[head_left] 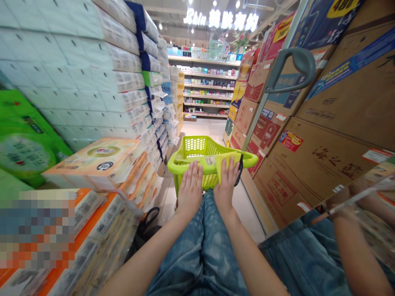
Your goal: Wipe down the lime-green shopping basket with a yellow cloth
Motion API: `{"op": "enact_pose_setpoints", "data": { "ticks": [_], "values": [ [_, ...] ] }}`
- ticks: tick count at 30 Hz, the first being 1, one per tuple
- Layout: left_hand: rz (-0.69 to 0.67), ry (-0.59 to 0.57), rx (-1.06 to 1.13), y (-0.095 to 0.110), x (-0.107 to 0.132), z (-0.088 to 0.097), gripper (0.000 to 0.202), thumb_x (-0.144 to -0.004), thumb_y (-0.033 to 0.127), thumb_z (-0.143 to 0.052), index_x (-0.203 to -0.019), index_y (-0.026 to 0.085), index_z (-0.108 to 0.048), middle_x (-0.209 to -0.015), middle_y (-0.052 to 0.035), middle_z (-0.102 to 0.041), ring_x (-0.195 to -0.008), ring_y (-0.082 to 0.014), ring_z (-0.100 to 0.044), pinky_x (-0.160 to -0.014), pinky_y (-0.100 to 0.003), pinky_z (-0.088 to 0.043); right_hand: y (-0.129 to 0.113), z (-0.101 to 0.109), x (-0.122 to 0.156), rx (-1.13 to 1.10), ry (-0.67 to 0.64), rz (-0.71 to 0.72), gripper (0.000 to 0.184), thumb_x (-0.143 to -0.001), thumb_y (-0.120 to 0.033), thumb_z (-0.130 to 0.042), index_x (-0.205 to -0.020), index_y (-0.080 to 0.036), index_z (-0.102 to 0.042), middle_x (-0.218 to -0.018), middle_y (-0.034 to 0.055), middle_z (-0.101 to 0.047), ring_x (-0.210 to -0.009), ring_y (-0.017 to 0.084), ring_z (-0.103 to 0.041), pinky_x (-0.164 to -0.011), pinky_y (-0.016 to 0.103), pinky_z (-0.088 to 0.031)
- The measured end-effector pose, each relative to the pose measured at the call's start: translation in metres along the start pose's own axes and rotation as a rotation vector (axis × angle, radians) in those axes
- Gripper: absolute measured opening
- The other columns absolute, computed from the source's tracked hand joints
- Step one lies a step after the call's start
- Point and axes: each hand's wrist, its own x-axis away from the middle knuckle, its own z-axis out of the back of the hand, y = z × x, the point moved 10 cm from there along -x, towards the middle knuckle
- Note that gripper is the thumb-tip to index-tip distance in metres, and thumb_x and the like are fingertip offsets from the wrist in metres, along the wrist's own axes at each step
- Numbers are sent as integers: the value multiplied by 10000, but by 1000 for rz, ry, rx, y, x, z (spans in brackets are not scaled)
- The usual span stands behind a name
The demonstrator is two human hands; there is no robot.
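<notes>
A lime green plastic shopping basket (188, 153) stands on the floor of a shop aisle in front of me. My left hand (189, 189) lies flat on its near rim, fingers stretched out. My right hand (226, 181) presses flat on a yellow-green package (220, 162) at the basket's near right corner, fingers out. A grey pull handle (293, 68) rises from the basket toward the upper right. A black strap (240, 168) hangs beside my right hand. My blue denim garment (200, 246) fills the bottom centre.
Stacked tissue packs (101, 74) wall the left side, with orange-labelled packs (101, 160) lower down. Brown cartons (324, 160) line the right. A mirrored strip (354, 230) at the lower right reflects my arm. Shelves (206, 90) close the aisle's far end.
</notes>
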Motion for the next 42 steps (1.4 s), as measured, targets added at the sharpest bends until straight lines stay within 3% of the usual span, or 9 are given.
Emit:
{"op": "enact_pose_setpoints", "data": {
  "ticks": [5, 9, 14, 18, 23, 28, 33, 36, 42],
  "values": [
    [-11, 11, -32, -4, 3, -1, 700, -914, 83, -376, -1566, 80, -120, -1615, -172, -202, -1509, -261, -160, -1203, -462, -300, -41, -25, 18, 74, -113, 190, 773, -832, 6, -371, -1552, -256, -273, -1637, 107, -230, -1537, 279, -14, -1171, 657, -205],
    [-27, 4, -45, -5, 4, -2, 710, -906, 85, -385, -1566, 79, -124, -1619, -159, -192, -1510, -256, -169, -1204, -453, -297, 4, -5, 10, 65, -54, 224, 812, -816, 30, -347, -1564, -261, -225, -1647, 101, -198, -1537, 254, -59, -1185, 625, -210],
    [-21, -7, -47, 0, 2, -1, 702, -902, 108, -410, -1557, 54, -162, -1615, -168, -200, -1510, -270, -168, -1209, -452, -282, 69, 27, -9, 18, 75, -22, 913, -717, 27, -344, -1576, -225, -165, -1659, 94, -141, -1539, 253, -26, -1191, 636, -187],
    [12, 0, -28, 1, 1, -1, 712, -907, 130, -419, -1562, 68, -147, -1617, -170, -193, -1511, -281, -158, -1206, -473, -280, 33, 14, -3, -17, 45, -55, 901, -739, 17, -337, -1584, -215, -126, -1666, 96, -95, -1537, 274, 20, -1185, 652, -182],
    [8, -16, -20, -3, 2, -2, 730, -902, 145, -447, -1559, 54, -142, -1616, -190, -185, -1516, -286, -135, -1203, -486, -283, -33, -19, 15, 43, -58, 113, 812, -861, -12, -348, -1589, -231, -64, -1662, 117, -107, -1532, 297, 50, -1167, 677, -186],
    [-4, -59, -60, -5, 3, -5, 721, -916, 159, -429, -1560, 48, -123, -1632, -163, -141, -1524, -266, -89, -1220, -463, -241, -11, -17, 16, 90, -67, 250, 827, -861, 28, -331, -1587, -267, -69, -1658, 97, -144, -1538, 264, 8, -1184, 639, -198],
    [-5, -59, -40, 1, 2, -6, 743, -909, 162, -433, -1564, 55, -97, -1632, -161, -130, -1523, -269, -95, -1216, -468, -249, 25, 9, 2, 43, 44, 104, 864, -817, 36, -318, -1589, -235, -40, -1668, 97, -72, -1538, 270, 9, -1184, 637, -206],
    [5, -59, -28, 2, 1, -6, 753, -900, 161, -452, -1560, 42, -110, -1631, -170, -129, -1523, -278, -87, -1217, -475, -246, 12, 5, 4, 23, 29, 15, 874, -798, 39, -311, -1589, -199, -24, -1667, 112, -49, -1535, 280, 32, -1185, 625, -218],
    [-14, -67, -70, -4, 2, -7, 724, -899, 141, -425, -1550, 10, -135, -1627, -171, -160, -1523, -260, -103, -1228, -442, -238, -43, -28, 25, 142, -130, 167, 771, -875, -37, -366, -1586, -201, -119, -1634, 134, -218, -1537, 270, -54, -1191, 598, -211]
  ]
}}
